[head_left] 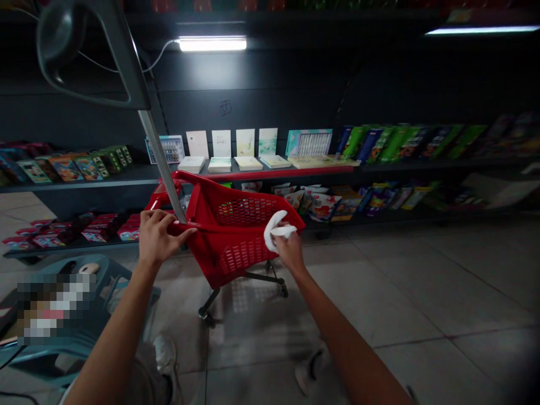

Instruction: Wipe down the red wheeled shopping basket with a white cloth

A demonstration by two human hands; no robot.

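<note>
A red plastic shopping cart stands on the floor in front of me, its handle end to the left. My left hand is closed over the cart's edge near the handle, thumb stretched along the rim. Bunched in my right hand is a white cloth, held against the top rim at the cart's right end. The fingertips of that hand are partly hidden by the cloth. A grey metal pole with a dark looped top rises at the handle end.
Behind the cart run shelves with standing booklets, green and blue packs and small boxes. Snack bags lie on the lower shelf. A blue-grey plastic stool with things on it stands at my left.
</note>
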